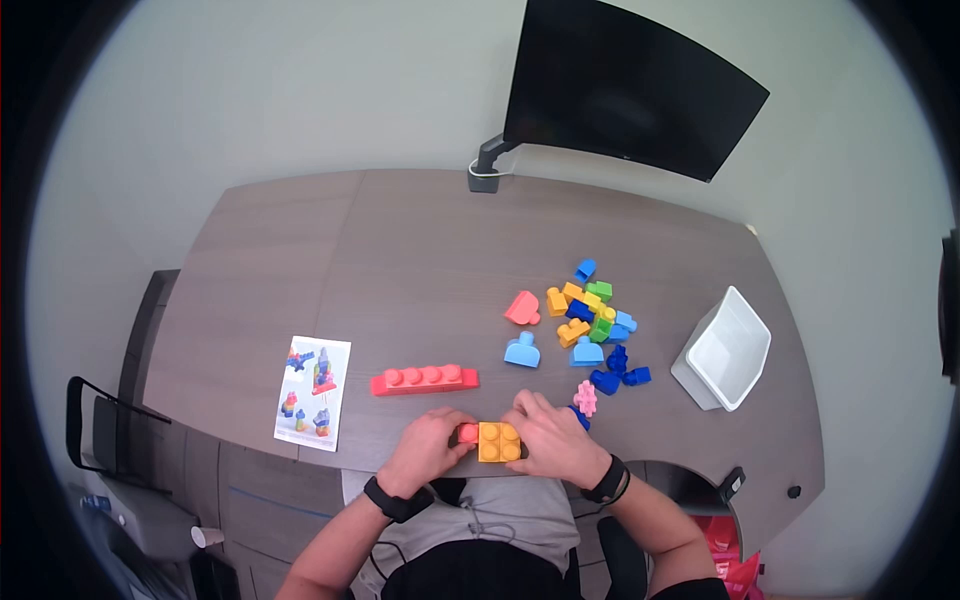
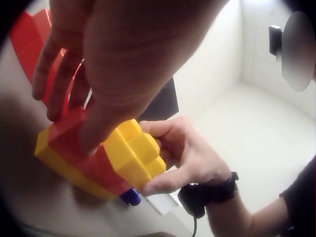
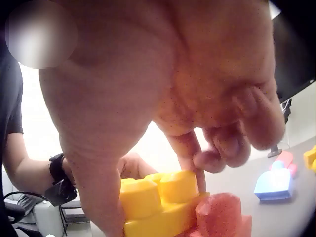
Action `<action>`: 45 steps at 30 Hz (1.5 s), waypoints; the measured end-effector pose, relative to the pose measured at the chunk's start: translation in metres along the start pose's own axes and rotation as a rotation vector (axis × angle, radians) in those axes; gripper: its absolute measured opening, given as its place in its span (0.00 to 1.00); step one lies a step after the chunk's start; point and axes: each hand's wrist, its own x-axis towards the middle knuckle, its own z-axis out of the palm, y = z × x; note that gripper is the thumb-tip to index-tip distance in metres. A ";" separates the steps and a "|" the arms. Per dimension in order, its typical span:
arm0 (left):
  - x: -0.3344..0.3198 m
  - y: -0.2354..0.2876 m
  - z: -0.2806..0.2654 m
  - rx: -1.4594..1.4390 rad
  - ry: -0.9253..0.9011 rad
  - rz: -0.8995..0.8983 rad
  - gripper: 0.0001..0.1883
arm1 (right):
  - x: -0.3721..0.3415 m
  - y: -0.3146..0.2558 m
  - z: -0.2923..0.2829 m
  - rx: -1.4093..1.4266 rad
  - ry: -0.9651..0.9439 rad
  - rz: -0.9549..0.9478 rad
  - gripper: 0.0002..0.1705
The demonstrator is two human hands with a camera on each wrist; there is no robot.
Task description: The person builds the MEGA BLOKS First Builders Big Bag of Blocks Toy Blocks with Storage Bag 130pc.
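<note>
Left hand [image 1: 428, 450] gripping red brick [image 1: 468, 434], right hand [image 1: 556, 437] pinching yellow block [image 1: 498, 442]: I'd square edges, press down evenly.

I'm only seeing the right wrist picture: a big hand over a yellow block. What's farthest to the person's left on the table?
Observer: A printed sheet with pictures of block models lies flat on the table.
Visitor: Oh! And is there any box for all these bricks?
Observer: There's a white bin on the table, to the right of the loose blocks.
Visitor: Anything close to the right hand that I'm missing?
Observer: Yes, a pink piece lies just beyond it.
</note>
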 end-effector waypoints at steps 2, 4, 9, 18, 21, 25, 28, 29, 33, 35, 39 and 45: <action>-0.001 -0.001 -0.001 0.015 0.004 0.027 0.19 | -0.002 0.005 0.005 -0.031 -0.005 -0.017 0.34; -0.001 0.003 -0.007 0.002 0.012 0.057 0.19 | -0.002 0.010 0.016 -0.080 -0.067 -0.004 0.32; 0.001 0.033 -0.055 -0.136 0.236 0.179 0.17 | 0.016 -0.003 -0.041 0.099 0.155 -0.005 0.23; 0.048 -0.018 -0.124 -0.113 0.394 0.048 0.18 | 0.116 0.021 -0.004 0.316 0.423 -0.090 0.18; 0.052 -0.042 -0.117 -0.115 0.296 0.021 0.19 | 0.118 0.032 0.015 0.375 0.389 -0.041 0.16; 0.060 -0.062 -0.093 -0.149 0.252 -0.042 0.20 | 0.119 0.044 0.028 0.443 0.371 0.045 0.15; 0.066 -0.070 -0.085 -0.163 0.254 -0.058 0.21 | 0.119 0.048 0.030 0.496 0.338 0.119 0.15; 0.067 -0.073 -0.085 -0.164 0.253 -0.068 0.21 | 0.119 0.050 0.031 0.497 0.348 0.121 0.15; 0.070 -0.081 -0.086 -0.142 0.257 -0.095 0.20 | 0.119 0.055 0.031 0.441 0.393 0.063 0.18; 0.073 -0.078 -0.086 -0.110 0.242 -0.072 0.19 | 0.120 0.055 0.034 0.424 0.399 0.027 0.20; 0.086 -0.089 -0.078 -0.090 0.119 -0.158 0.20 | 0.125 0.052 0.056 0.385 0.409 -0.006 0.23; 0.095 -0.090 -0.089 -0.054 0.025 -0.154 0.20 | 0.129 0.056 0.064 0.400 0.363 0.017 0.23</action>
